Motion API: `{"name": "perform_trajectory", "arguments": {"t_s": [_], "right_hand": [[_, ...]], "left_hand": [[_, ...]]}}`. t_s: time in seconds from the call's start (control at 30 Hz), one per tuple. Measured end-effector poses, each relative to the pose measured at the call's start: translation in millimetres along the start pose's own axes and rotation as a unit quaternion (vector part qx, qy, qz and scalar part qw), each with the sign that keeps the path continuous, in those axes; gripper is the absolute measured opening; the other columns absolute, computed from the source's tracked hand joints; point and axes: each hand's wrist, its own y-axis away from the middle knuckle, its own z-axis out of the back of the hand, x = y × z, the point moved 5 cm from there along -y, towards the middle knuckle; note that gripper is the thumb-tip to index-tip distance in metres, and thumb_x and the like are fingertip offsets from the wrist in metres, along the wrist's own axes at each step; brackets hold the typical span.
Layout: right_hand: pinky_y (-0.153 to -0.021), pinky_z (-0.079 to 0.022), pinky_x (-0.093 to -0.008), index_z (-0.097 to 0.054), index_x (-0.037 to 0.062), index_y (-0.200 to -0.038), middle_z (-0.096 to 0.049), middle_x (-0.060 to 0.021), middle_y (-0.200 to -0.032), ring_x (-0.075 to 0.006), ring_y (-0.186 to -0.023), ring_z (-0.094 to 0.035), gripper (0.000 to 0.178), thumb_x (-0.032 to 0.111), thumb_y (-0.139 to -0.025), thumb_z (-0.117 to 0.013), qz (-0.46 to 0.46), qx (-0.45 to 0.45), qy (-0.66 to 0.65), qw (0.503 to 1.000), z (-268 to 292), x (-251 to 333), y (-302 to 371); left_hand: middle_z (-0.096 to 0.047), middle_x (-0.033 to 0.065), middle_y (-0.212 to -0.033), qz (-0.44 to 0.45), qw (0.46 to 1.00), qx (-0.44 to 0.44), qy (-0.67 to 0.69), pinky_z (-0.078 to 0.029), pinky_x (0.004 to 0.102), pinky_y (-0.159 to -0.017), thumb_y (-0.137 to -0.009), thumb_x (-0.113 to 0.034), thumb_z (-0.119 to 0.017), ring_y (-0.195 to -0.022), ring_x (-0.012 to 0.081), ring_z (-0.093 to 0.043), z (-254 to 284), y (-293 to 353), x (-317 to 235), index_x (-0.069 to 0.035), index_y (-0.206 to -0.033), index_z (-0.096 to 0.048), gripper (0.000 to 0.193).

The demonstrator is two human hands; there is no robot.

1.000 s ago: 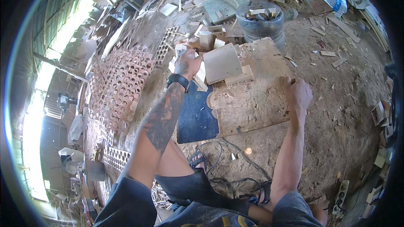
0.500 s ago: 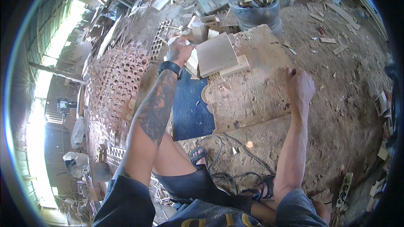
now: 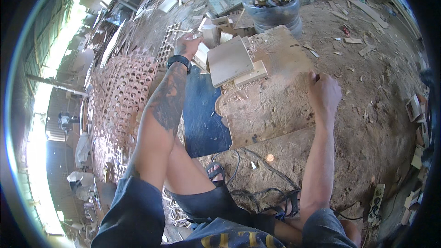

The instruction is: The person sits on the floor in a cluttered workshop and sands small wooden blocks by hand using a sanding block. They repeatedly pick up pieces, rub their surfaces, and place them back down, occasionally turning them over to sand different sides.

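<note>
My left hand, at the end of a tattooed forearm with a dark wristband, reaches to the left side of a pile of wood offcuts. Its fingers are curled beside a pale wood piece; whatever they grip is hidden. A square wooden panel lies tilted beside that piece, overlapping a smaller wood block. My right hand is closed in a fist by the right edge of a worn plywood board. Nothing shows in the fist, and its inside is hidden.
A dark blue sheet lies at the board's left. Sheets punched with round holes spread farther left. Behind the board stands a clear plastic-wrapped tub of scraps. Black cables run near my sandalled feet; wood scraps litter the dirt floor.
The whole view has shifted slightly, so the board and pile sit a little farther left. My left hand stays at the pile and my right hand stays closed by the board's edge.
</note>
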Motion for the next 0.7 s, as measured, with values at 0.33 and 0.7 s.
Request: {"name": "perform_trajectory", "arguments": {"t_s": [0.33, 0.7], "right_hand": [[-0.082, -0.050, -0.0493, -0.072, 0.0014, -0.094, -0.070, -0.0233, -0.092, -0.0403, -0.092, -0.066, 0.047, 0.047, -0.093, -0.058, -0.008, -0.007, -0.008, 1.000, -1, 5, -4], [-0.108, -0.040, -0.0450, -0.047, 0.0017, -0.141, -0.053, -0.0194, -0.139, -0.0316, -0.127, -0.052, 0.077, 0.064, -0.097, -0.038, 0.115, 0.202, -0.628, 0.743, 17, 144, 91]], "left_hand": [[-0.043, 0.0140, -0.145, -0.210, 0.918, -0.020, 0.336, -0.041, 0.0339, -0.107, -0.086, -0.010, -0.070, -0.128, 0.0236, -0.047, 115, 131, -99, -0.005, -0.148, -0.034, 0.072], [-0.045, 0.0157, -0.134, -0.232, 0.876, 0.010, 0.423, -0.040, 0.0384, -0.107, -0.086, -0.022, -0.075, -0.124, 0.0239, -0.047, 132, 334, -148, -0.008, -0.146, -0.028, 0.078]]}}
